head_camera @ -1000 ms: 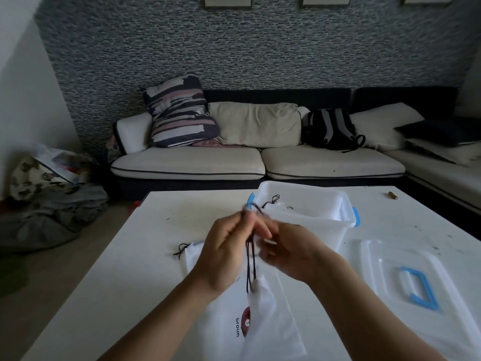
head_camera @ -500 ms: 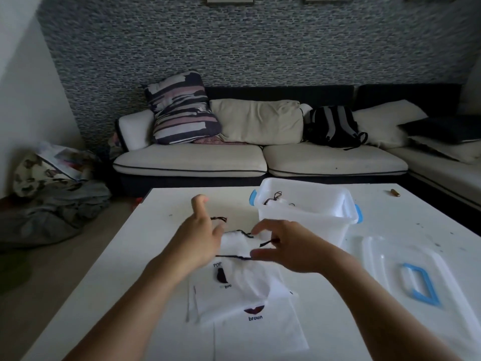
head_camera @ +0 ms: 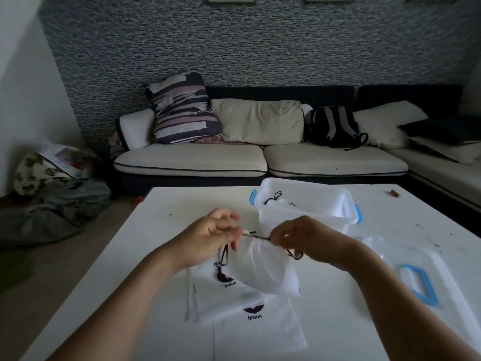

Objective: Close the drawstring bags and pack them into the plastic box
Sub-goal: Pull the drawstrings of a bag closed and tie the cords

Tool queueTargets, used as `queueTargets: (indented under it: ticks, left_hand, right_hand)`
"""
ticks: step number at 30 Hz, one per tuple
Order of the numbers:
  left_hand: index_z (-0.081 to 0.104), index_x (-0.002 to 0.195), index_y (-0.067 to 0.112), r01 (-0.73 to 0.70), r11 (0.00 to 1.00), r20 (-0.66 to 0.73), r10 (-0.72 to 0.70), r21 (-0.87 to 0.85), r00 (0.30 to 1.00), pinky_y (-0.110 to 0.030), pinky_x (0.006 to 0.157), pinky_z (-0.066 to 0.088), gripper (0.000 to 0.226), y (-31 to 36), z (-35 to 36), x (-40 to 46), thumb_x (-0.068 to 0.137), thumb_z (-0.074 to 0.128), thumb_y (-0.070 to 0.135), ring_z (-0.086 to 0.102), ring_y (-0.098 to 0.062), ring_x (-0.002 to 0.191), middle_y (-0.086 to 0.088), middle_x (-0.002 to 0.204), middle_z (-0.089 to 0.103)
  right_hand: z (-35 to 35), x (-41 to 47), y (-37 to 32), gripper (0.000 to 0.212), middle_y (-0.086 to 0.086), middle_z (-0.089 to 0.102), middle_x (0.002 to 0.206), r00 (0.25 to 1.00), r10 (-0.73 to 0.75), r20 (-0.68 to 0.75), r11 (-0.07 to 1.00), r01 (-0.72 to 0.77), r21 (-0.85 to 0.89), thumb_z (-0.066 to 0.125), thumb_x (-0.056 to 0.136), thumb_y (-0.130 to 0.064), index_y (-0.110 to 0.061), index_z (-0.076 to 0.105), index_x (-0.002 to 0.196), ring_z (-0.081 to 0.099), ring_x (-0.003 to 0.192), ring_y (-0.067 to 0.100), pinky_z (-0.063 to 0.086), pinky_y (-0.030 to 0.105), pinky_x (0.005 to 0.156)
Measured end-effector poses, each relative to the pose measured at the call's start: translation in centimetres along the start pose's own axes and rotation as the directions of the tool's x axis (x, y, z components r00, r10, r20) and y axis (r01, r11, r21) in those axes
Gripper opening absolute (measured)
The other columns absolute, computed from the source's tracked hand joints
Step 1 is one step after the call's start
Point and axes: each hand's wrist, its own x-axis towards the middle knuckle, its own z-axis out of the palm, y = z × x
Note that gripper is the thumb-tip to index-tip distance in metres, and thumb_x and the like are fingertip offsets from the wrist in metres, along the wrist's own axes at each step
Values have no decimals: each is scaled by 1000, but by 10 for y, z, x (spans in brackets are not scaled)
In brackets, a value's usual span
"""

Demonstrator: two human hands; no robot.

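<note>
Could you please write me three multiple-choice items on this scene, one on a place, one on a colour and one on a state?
1. Where does the lid lie?
A. on the box
B. on the table, right of the box
C. on the sofa

2. What colour are the box's latches?
A. blue
B. red
C. black

3. What are the two hands doing?
A. resting flat on the table
B. pinching the cord of a white bag
C. lifting the box

Key: 1 B, the lid lies flat on the table beside the open box. 2 A, both latches show blue. 3 B, the left hand and right hand pinch the dark cord above the bag.
</note>
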Motion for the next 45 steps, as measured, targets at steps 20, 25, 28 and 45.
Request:
queueTargets:
  ticks: [20, 25, 28, 45]
  left_hand:
    - [73, 78, 15, -37, 993, -149, 20, -108, 989, -18, 61, 41, 31, 13, 38, 9, 102, 53, 14, 50, -9, 62, 7, 65, 60]
    - [65, 65, 11, -50, 974, -109, 27, -219, 994, -17, 70, 40, 39, 20, 38, 7, 102, 52, 17, 52, -10, 67, 2, 65, 58]
    - [65, 63, 19, -38, 956, -57, 22, -289, 998, -20, 69, 39, 43, 24, 36, 4, 103, 49, 22, 50, -13, 70, 1, 69, 55]
    - [78, 71, 18, 52, 893, 34, -40, -446, 999, -16, 67, 44, 26, 29, 37, 2, 91, 62, 17, 52, -8, 65, 2, 71, 66]
  right_hand:
    - [24, -1, -26, 7, -20, 52, 52, 898, -293, -329, 922, 174, -345, 65, 92, -17, -17, 73, 92, 52, 56, -1, 36, 12, 54]
    - [15, -8, -36, 15, -13, 38, 44, 899, -359, -253, 910, 276, -310, 75, 88, -22, -25, 77, 102, 37, 45, 11, 28, 14, 49]
    - [8, -9, -35, 14, -9, 29, 45, 902, -344, -260, 931, 291, -221, 81, 82, -21, -29, 80, 93, 25, 46, 12, 21, 16, 48]
    - [13, -9, -35, 26, -5, 53, 64, 1000, -11, -24, 911, 20, 411, 48, 103, -11, -14, 54, 78, 26, 48, 8, 16, 21, 43]
